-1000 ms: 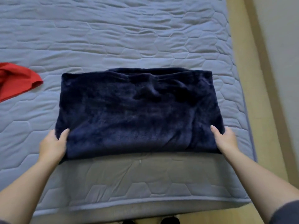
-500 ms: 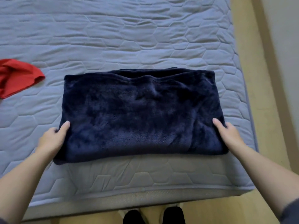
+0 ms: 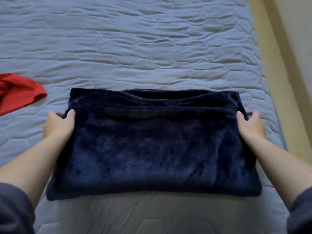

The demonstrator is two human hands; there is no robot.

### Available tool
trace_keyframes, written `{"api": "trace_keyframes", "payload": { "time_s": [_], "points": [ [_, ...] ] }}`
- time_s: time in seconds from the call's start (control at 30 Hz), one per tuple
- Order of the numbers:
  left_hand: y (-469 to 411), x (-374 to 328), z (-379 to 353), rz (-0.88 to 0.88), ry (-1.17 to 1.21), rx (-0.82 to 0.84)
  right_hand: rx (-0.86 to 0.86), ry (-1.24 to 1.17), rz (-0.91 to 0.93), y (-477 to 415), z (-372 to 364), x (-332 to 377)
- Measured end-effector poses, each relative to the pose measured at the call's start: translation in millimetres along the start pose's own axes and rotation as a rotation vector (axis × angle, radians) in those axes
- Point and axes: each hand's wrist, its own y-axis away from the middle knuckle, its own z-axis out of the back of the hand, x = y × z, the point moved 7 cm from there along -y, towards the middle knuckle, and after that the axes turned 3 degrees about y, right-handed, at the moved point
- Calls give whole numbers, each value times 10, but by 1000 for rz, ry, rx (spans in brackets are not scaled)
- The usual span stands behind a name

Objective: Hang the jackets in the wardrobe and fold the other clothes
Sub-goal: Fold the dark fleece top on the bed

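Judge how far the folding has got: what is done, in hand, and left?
Done: the navy fleece garment is folded into a rectangle. In hand: left hand and right hand grip its side edges, likely for another fold. Left: the red garment lies crumpled, unfolded.

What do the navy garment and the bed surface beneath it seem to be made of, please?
Navy garment: probably plush fleece, with a matte finish and a soft, fuzzy nap that shades unevenly. Bed surface: apparently quilted woven fabric, smooth and blue-grey, with puffy stitched hexagons.
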Motion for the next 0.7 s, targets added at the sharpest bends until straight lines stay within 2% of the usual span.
{"api": "trace_keyframes", "payload": {
  "time_s": [0.03, 0.13, 0.17, 0.23, 0.33, 0.47, 0.53, 0.57, 0.63, 0.7],
  "points": [
    [-20, -154, 55, -141, -57, -30, -36, 67, 103, -1, 39, 134],
    [60, -788, 49, -766, -356, -75, -106, 279, 599, 49, 55, 721],
    [81, -937, -43, -901, -435, -25, -51, 345, 731, 71, -30, 880],
    [108, -1126, -213, -1020, -571, 80, 76, 475, 865, 106, -216, 1071],
    [168, -1257, -275, -1102, -660, 71, 71, 583, 902, 46, -275, 1189],
    [186, -1319, -361, -1154, -726, 150, 25, 478, 956, 6, -80, 1244],
    [185, -1369, -311, -1171, -661, 64, -48, 450, 865, -91, 44, 1220],
    [161, -1375, -224, -1125, -589, -18, -89, 433, 775, -168, 102, 1184],
    [79, -1310, -49, -921, -467, -147, -103, 439, 590, -303, 124, 1091],
    [75, -1218, -20, -775, -431, -167, -79, 461, 544, -282, 20, 1107]
  ]
}}
